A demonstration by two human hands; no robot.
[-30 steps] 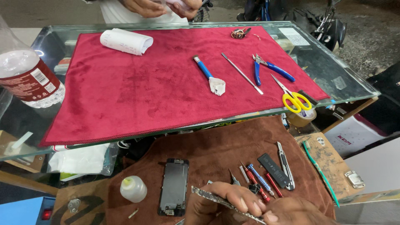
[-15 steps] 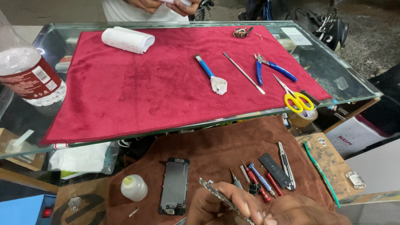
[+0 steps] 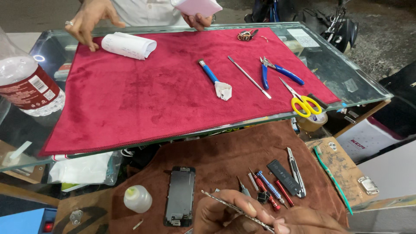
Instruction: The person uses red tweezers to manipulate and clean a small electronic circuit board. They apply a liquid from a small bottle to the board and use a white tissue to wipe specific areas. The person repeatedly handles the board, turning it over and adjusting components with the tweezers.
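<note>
Head view: thin metal strip [image 3: 229, 209] pinched in right hand [image 3: 236, 214] grip.

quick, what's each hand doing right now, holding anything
Left hand: pinched shut on the thin metal tool, over the brown cloth.
Right hand: only its top shows at the frame's bottom edge; its grip cannot be told.

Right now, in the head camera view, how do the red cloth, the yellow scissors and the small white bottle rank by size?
1. Red cloth, by far the largest.
2 and 3. Yellow scissors and small white bottle look close in size; the bottle lies nearer the camera, so I won't rank them.
</note>
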